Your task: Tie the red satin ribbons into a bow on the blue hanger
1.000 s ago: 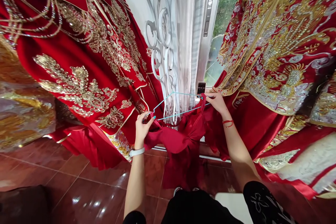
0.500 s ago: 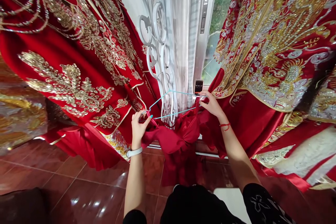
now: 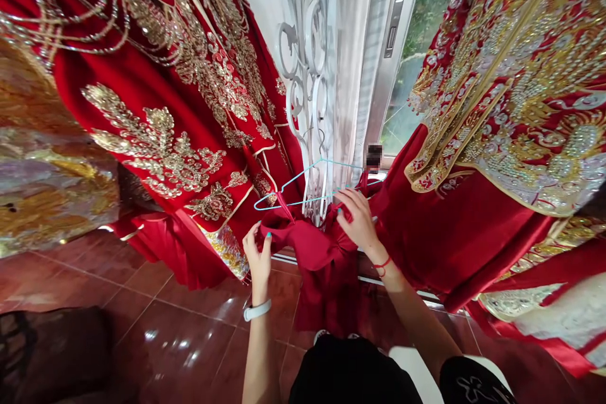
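A plain dark red satin garment (image 3: 322,259) hangs from a thin light blue wire hanger (image 3: 303,184) hooked on the white scrolled window grille (image 3: 307,76). My left hand (image 3: 258,252), with a white band on the wrist, pinches the garment's left edge just below the hanger's left end. My right hand (image 3: 357,221), with a red string at the wrist, grips a fold of the same cloth below the hanger's right side.
Heavy red robes with gold and silver embroidery hang on both sides, one on the left (image 3: 156,113) and one on the right (image 3: 511,95). A sheer white curtain (image 3: 355,63) and a window frame stand behind. The floor (image 3: 156,334) is glossy red-brown tile.
Both hands have dropped from the hanger's ends down onto the red cloth below it. The right hand has moved left toward the middle. The camera has shifted slightly.
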The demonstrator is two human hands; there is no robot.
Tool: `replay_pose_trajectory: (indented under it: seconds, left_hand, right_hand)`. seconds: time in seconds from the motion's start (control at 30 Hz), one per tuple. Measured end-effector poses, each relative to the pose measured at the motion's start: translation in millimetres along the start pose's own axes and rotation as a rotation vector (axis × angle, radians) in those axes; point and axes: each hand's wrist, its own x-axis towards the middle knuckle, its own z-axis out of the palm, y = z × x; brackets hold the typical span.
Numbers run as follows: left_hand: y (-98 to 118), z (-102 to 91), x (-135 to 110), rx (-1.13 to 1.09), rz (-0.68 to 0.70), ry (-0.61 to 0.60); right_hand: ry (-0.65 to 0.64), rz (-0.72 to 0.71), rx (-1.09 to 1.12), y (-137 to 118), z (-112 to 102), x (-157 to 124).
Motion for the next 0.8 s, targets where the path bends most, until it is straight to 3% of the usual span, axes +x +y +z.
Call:
replay_pose_trajectory:
  seconds: [0.1,0.17,0.33,0.47,0.63,0.8]
  left_hand:
    - [-2,1.7,12,-0.050,-0.097,-0.016]
    - [-1,-1.1,19,-0.094,-0.131,-0.102]
    - [17,-22.5,15,0.035,0.115,-0.277]
    - [28,-43.1,15,0.091,0.175,-0.404]
    - [43,-59.9,51,0.083,0.220,-0.424]
    - [72,-58.0,93,0.147,0.374,-0.542]
  right_hand:
    - [-0.239,-0.047,-0.068,-13,25,-1]
    - [-0.302,-0.034,-0.105,-14,36,-3]
    - [-0.289,-0.018,-0.154,-11,43,-13]
    - [-0.289,0.010,-0.151,-13,43,-18]
    - [-0.255,0.042,-0.125,-14,48,-23]
    - [-0.238,0.048,-0.130,-17,54,-28]
